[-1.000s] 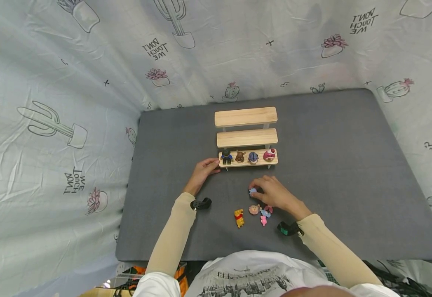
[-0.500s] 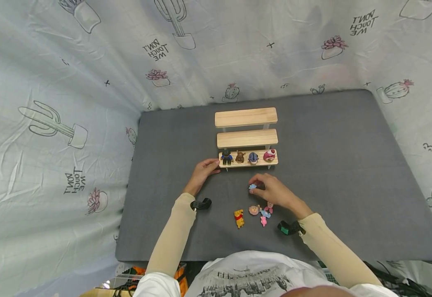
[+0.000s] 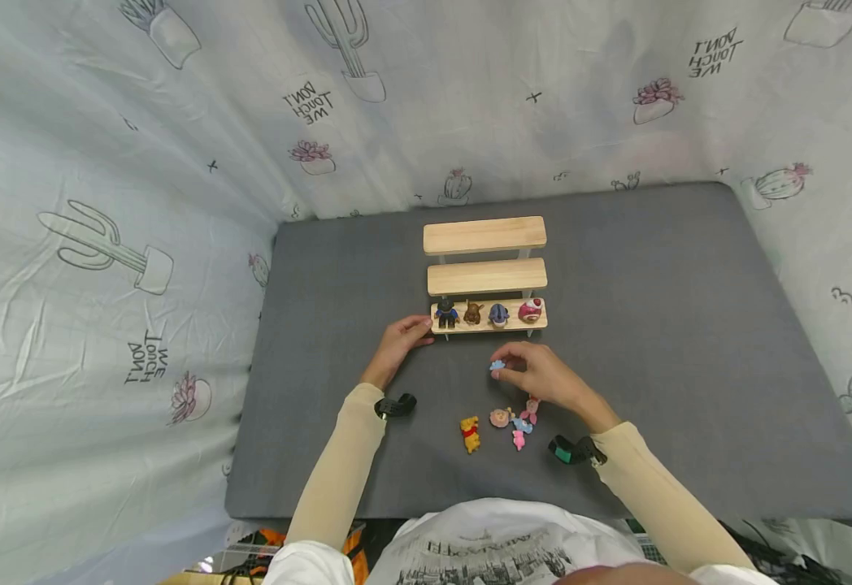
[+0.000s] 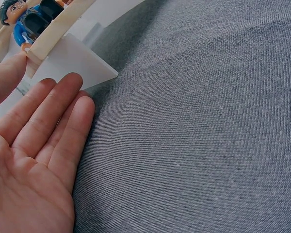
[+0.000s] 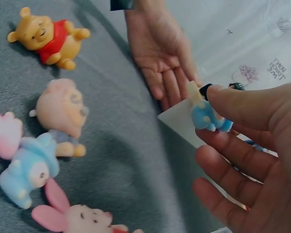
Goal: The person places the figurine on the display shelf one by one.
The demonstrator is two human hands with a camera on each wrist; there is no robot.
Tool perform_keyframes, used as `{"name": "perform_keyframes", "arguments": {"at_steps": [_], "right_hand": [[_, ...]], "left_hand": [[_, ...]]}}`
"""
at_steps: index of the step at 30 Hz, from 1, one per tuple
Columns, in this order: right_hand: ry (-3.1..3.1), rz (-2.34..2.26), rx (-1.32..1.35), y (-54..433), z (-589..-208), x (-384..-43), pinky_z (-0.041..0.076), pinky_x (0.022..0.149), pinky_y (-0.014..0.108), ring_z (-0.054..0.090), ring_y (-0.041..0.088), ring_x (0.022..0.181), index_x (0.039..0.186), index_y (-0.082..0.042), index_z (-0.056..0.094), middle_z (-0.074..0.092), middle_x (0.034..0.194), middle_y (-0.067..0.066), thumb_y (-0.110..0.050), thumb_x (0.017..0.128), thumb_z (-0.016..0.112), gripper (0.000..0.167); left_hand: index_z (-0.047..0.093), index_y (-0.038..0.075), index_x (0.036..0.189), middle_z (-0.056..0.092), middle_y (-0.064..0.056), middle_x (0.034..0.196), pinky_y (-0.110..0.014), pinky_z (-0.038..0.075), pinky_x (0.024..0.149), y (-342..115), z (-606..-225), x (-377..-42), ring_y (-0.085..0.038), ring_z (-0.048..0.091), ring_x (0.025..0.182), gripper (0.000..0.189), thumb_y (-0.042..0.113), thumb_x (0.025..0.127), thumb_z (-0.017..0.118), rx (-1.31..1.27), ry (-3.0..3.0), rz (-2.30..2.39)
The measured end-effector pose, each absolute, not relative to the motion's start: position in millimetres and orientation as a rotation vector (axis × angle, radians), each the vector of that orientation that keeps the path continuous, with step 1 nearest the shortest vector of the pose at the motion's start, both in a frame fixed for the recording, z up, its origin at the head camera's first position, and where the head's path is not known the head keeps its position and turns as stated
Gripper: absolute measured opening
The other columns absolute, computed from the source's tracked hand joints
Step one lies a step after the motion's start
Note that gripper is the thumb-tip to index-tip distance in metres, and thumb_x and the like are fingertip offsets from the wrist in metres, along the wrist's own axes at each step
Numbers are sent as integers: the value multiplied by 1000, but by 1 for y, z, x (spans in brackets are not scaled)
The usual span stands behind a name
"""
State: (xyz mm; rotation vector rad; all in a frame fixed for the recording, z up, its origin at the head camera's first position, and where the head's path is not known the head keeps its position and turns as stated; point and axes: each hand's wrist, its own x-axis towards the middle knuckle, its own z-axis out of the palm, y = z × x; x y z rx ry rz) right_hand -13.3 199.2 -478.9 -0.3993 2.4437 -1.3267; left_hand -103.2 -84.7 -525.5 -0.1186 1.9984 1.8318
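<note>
My right hand (image 3: 539,374) pinches a small light blue figurine (image 5: 206,115) between thumb and fingers, just in front of the wooden tiered shelf (image 3: 484,277). At the shelf's lower left end is my left hand (image 4: 43,141), its thumb touching the board edge and its other fingers fairly straight beside the white support (image 4: 80,60). On the bottom tier stand a blue-and-black figurine (image 3: 446,313), a brown figurine (image 3: 473,313), a blue-purple figurine (image 3: 498,315) and a pink-red figurine (image 3: 531,310).
Near the person lie a yellow bear figurine in a red shirt (image 5: 51,41), a peach-toned figurine (image 5: 63,109), a blue one (image 5: 26,167), a pink one (image 5: 1,133) and a long-eared piglet-like figurine (image 5: 82,216). The grey table (image 3: 660,309) meets a printed curtain at the back.
My right hand has moved slightly forward, toward the shelf, with the light blue figurine raised from among the loose ones. My left hand has stayed at the shelf's end.
</note>
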Motion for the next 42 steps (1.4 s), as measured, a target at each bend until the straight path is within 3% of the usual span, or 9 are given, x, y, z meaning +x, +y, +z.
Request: {"name": "perform_keyframes", "arguments": {"at_steps": [12,20,29,42], "right_hand": [[2478,-1428,-486,201,-463,-13,61,84,34,67,14,97,123,-14,72,74,111,0,-21,96,72,28],[2494,-1545,-368,202,-449,-19,60,81,30,66,16,92,121,-10,68,71,103,3,-16,95,73,27],[2547,-1599,-312,207,-434,-30,59,84,43,65,23,94,122,-8,67,69,103,8,-12,97,70,25],[2598,-1667,-247,215,-425,-43,57,77,35,64,25,96,122,-7,66,69,106,12,-13,98,68,25]], "left_hand": [[62,-9,129,63,-20,129,-32,62,95,-86,-525,-100,-7,66,97,36,15,102,62,-120,1988,1860],[63,-7,129,64,-20,130,-33,62,95,-87,-525,-99,-8,67,99,37,18,102,63,-121,2008,1833],[63,-7,129,64,-19,129,-31,62,94,-85,-526,-100,-7,67,98,36,17,102,63,-126,2004,1844],[63,-7,129,63,-21,132,-32,62,95,-85,-527,-101,-8,66,99,37,19,102,62,-117,2004,1832]]}}
